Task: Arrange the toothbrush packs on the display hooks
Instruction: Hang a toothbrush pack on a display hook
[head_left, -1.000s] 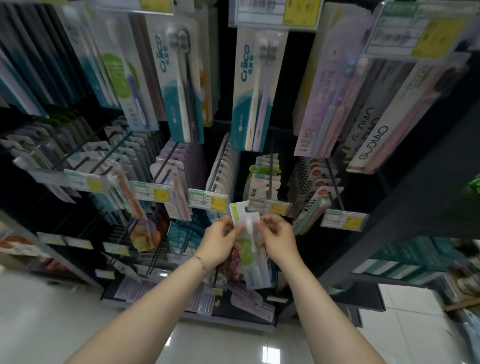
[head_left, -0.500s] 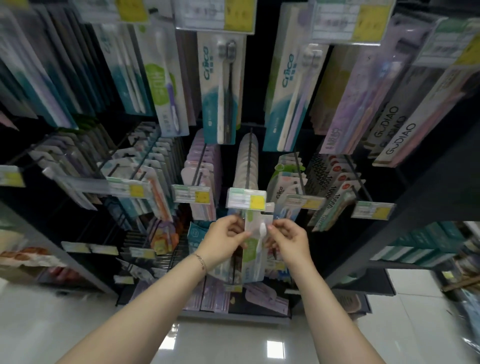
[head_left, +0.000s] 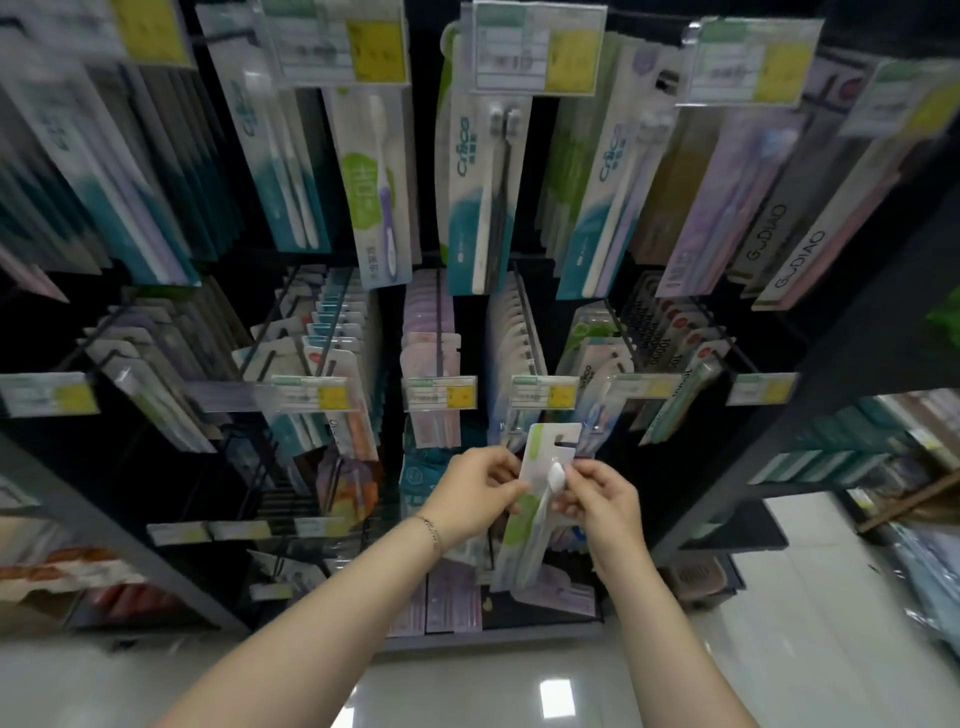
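- Done, judging by the display: most black wire display hooks (head_left: 524, 317) already carry rows of packs.
- In hand: a white-and-green card toothbrush pack (head_left: 540, 499) hangs upright just below a yellow-and-white price tag (head_left: 544, 391), its hang slot free of any hook.
- The left hand (head_left: 475, 499) and right hand (head_left: 602, 501) have their fingers pinched closed on its side edges.
- Left: threading this pack onto a hook; whether more packs wait cannot be told.

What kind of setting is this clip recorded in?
Most likely a retail shop's oral-care aisle: carded toothbrush packs hang in rows on peg hooks, yellow-and-white price tags front each hook, and both hands hold another pack before the dark shelving.
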